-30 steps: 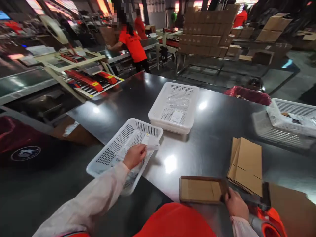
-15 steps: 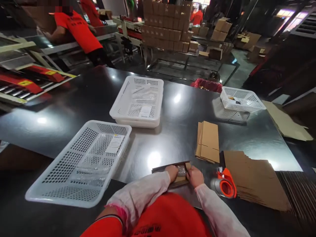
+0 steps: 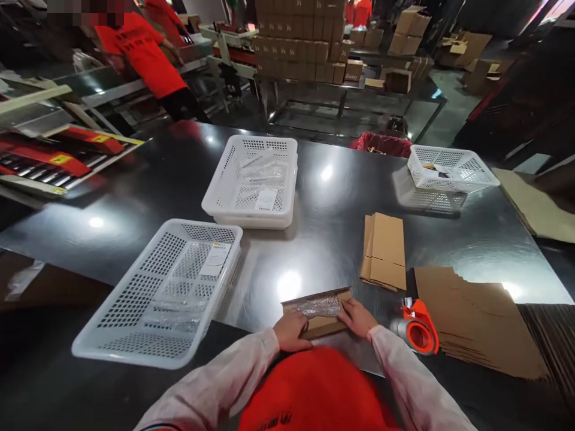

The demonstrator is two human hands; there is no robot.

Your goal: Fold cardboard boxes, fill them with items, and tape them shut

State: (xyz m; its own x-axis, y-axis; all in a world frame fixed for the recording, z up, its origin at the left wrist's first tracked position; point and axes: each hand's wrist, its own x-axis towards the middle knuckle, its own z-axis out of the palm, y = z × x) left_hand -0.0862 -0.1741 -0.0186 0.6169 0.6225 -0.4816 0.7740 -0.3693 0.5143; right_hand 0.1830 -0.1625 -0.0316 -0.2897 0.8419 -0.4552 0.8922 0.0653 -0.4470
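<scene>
A small, long cardboard box (image 3: 324,329) lies open on the metal table in front of my body. Inside it rests a clear bubble-wrapped item (image 3: 321,306); what the wrap covers cannot be made out. My left hand (image 3: 291,331) grips the box at its left end, fingers over the near wall. At the opposite end my right hand (image 3: 358,317) holds the right edge, its thumb reaching inside by the wrap. Right of the hands stands an orange tape dispenser (image 3: 420,332) with a roll of tape.
Flat cardboard pieces (image 3: 389,248) lie beyond my right hand, with a larger cardboard stack (image 3: 480,323) further right. A white basket (image 3: 135,293) with bubble-wrapped items is at left, stacked baskets (image 3: 249,218) behind, another basket (image 3: 453,173) far right. A co-worker (image 3: 144,57) stands across the table.
My left hand has slid left along the box to its left end, uncovering more bubble wrap. The right hand stays at the right end. The view has shifted slightly.
</scene>
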